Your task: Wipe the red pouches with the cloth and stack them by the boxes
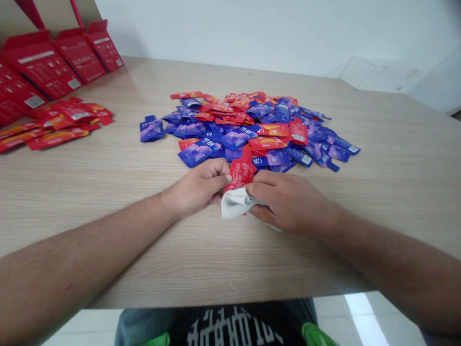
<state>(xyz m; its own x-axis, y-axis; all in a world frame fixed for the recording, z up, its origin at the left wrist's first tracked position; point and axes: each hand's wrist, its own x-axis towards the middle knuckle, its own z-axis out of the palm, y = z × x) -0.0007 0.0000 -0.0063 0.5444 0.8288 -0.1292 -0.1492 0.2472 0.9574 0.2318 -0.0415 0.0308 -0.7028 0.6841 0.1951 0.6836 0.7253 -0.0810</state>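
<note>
Between my two hands is a red sachet [242, 174], its printed back facing up and its narrow spout end pointing away from me. My left hand [203, 187] pinches the sachet's left edge between thumb and fingers. A crumpled white cloth [235, 203] is gripped in my right hand [288, 199], lying against the sachet's near end; the right fingers are closed over it. Just beyond my hands lies a heap of blue-purple sachets [236, 137] and red-orange sachets [268, 143], overlapping one another.
One blue sachet [151, 129] lies apart, left of the heap. At the left is a pile of red-orange sachets [72, 117], in front of several open red boxes [46, 65]. A white wall [252, 38] stands behind the wooden table [173, 274].
</note>
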